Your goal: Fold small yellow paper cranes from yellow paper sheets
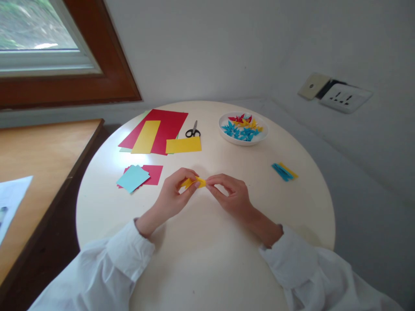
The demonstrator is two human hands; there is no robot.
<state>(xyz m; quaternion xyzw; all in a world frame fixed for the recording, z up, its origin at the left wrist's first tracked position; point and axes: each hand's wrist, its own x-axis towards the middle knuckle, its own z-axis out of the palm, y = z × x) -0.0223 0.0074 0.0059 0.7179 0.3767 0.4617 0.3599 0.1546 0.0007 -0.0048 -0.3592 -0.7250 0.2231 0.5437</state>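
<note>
A small folded piece of yellow paper (201, 182) is held between my two hands above the middle of the round table. My left hand (177, 190) pinches its left part between thumb and fingers. At the right tip of the paper, the thumb and forefinger of my right hand (231, 192) are closed on it. Its exact folds are partly hidden by my fingers. Beyond my hands, a white round dish (243, 142) holds several folded paper figures (239, 131) in blue, yellow and red.
Black-handled scissors (193, 131) lie behind a yellow paper strip (183, 145). Red sheets (171, 125) lie at the back left, with light blue squares (133, 179) nearer. Folded blue and yellow strips (283, 172) lie at right. A wooden desk (48, 147) stands left of the white table (207, 268).
</note>
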